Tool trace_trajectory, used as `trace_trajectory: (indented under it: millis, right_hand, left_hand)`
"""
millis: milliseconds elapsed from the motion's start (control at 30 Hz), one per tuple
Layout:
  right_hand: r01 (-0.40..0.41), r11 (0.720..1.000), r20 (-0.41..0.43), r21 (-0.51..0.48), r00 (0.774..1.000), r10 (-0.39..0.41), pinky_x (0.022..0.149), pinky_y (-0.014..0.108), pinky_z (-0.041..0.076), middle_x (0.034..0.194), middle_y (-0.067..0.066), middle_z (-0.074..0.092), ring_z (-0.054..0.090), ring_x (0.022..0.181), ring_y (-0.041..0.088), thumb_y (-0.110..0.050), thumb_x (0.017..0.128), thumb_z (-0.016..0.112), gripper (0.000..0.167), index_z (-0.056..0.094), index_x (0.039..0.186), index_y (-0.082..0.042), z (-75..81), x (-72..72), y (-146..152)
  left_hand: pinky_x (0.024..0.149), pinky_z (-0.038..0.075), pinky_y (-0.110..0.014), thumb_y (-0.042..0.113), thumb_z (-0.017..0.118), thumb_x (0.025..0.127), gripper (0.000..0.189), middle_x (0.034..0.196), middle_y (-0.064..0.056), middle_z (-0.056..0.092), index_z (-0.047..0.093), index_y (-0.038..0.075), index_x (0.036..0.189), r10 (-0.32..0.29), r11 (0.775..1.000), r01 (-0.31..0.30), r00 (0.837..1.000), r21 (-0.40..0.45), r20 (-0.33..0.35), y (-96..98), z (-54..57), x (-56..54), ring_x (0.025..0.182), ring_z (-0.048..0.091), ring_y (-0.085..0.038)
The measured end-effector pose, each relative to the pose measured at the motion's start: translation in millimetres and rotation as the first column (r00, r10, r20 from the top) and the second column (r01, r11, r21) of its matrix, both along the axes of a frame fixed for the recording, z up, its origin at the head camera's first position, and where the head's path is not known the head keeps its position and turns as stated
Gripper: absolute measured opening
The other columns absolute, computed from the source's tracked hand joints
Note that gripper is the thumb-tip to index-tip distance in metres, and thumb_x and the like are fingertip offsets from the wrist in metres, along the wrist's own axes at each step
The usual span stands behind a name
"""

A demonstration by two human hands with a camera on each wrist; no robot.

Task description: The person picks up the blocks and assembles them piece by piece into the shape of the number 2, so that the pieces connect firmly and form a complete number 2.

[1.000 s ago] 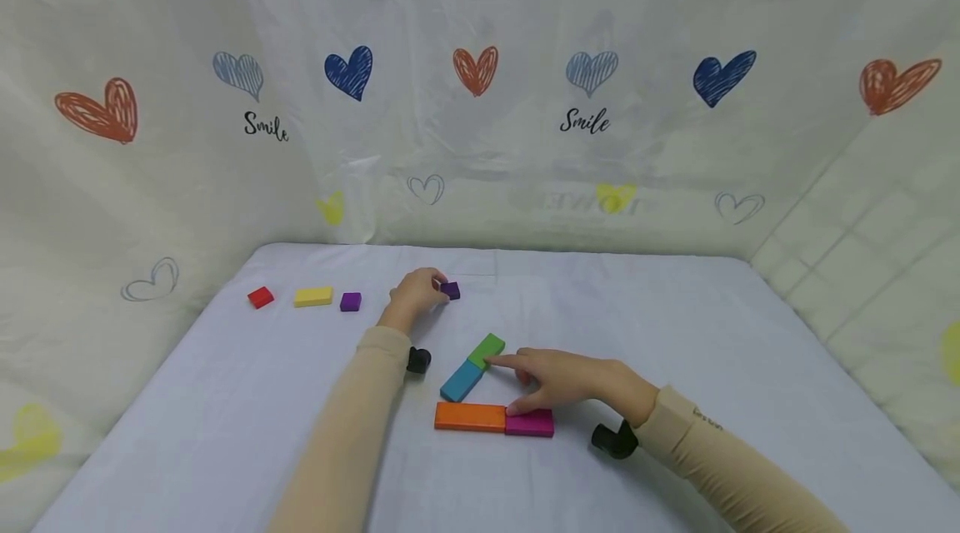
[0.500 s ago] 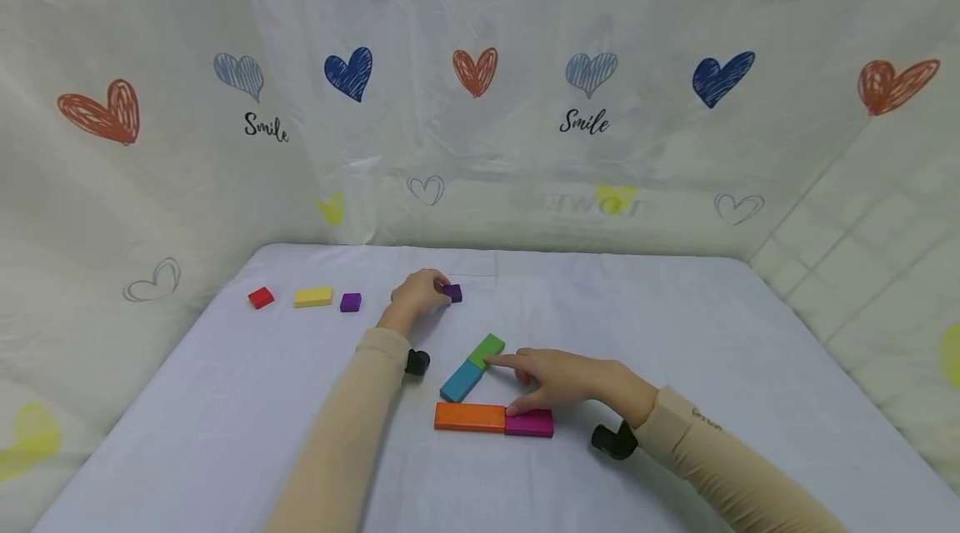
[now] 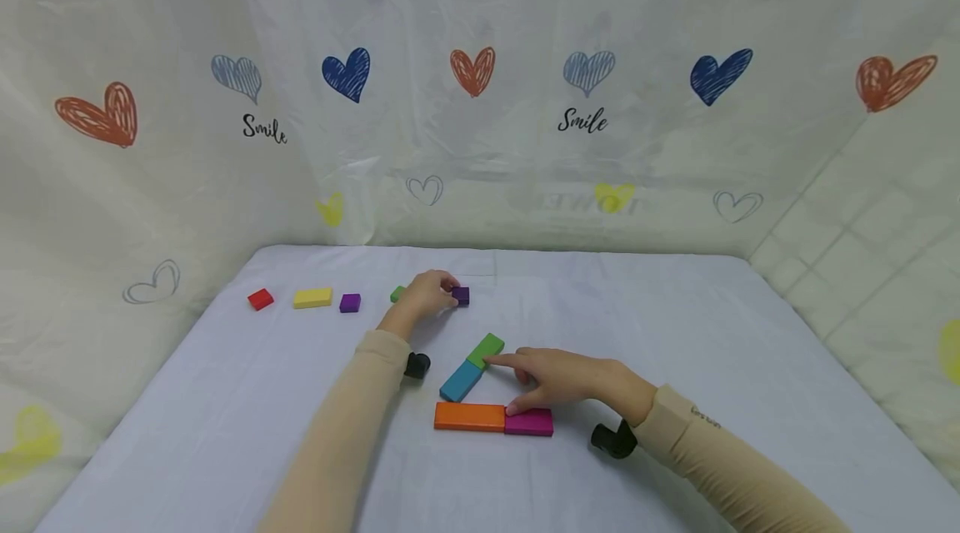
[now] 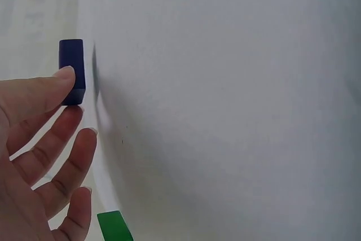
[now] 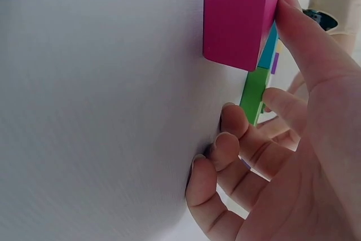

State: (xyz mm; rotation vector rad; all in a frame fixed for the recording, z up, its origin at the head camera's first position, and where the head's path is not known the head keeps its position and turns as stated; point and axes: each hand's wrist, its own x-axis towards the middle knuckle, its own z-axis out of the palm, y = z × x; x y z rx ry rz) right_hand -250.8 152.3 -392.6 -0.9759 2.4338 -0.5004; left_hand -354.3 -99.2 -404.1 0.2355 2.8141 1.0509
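Observation:
My left hand (image 3: 427,295) is over the far middle of the table and pinches a small dark purple block (image 3: 462,296). In the left wrist view the thumb lies across that block (image 4: 71,55), while the lower fingers are spread and bent. Nearer to me, an orange block (image 3: 469,417) and a magenta block (image 3: 529,423) form a row end to end. A blue block (image 3: 461,381) and a green block (image 3: 489,345) make a slanted line above it. My right hand (image 3: 558,375) touches the green block with an extended index finger and the magenta one with its thumb.
Toward the far left lie a red block (image 3: 261,299), a yellow block (image 3: 312,298) and a purple block (image 3: 350,303). Another green block (image 3: 397,294) shows partly behind my left hand. A white sheet with printed hearts (image 3: 473,72) hangs behind the table.
My left hand has shifted slightly right and toward me with the dark purple block. The green block behind it has come into sight. My right hand stays in place.

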Motion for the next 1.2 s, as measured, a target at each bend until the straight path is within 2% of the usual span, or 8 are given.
trace_trajectory:
  millis: [167,567,800,1200]
  right_hand:
    - [-0.008,1.0,-0.009,0.0,1.0,0.008,0.072,0.028,0.045,0.092,-0.004,0.053,0.051,0.085,0.01,-0.04,0.091,0.078,0.074,0.046,0.155,-0.019,-0.4,-0.7,0.4]
    - [-0.009,1.0,-0.017,0.007,1.0,0.009,0.073,0.028,0.045,0.092,-0.005,0.053,0.051,0.085,0.009,-0.042,0.091,0.078,0.075,0.045,0.156,-0.022,-3.1,-2.0,1.0]
    - [-0.014,1.0,-0.023,0.005,1.0,0.014,0.073,0.028,0.045,0.092,-0.005,0.052,0.051,0.085,0.009,-0.042,0.091,0.077,0.075,0.046,0.156,-0.021,-2.7,-1.8,1.3]
    - [-0.014,1.0,-0.023,0.002,1.0,0.014,0.072,0.028,0.045,0.093,-0.005,0.052,0.051,0.085,0.009,-0.043,0.091,0.077,0.074,0.046,0.155,-0.021,-2.7,-0.7,1.5]
  left_hand:
    - [0.105,0.044,-0.048,0.008,0.071,0.095,0.028,0.124,-0.015,0.065,0.069,0.004,0.123,-0.023,1.0,0.023,1.0,0.006,-0.003,-0.6,-0.5,0.8,0.118,0.057,-0.031]
    - [0.102,0.047,-0.045,0.008,0.072,0.094,0.03,0.12,-0.012,0.068,0.071,0.004,0.124,-0.159,0.987,0.158,0.986,-0.018,-0.053,1.0,-2.5,-1.4,0.115,0.06,-0.028]
    - [0.098,0.05,-0.043,0.009,0.072,0.096,0.03,0.122,-0.01,0.067,0.07,0.007,0.126,-0.174,0.985,0.174,0.984,0.002,-0.028,4.0,0.4,3.3,0.113,0.059,-0.026]
    - [0.106,0.046,-0.045,0.008,0.072,0.095,0.032,0.122,-0.01,0.068,0.071,0.007,0.127,-0.242,0.97,0.242,0.97,-0.025,-0.03,9.6,-1.1,3.1,0.116,0.059,-0.027]
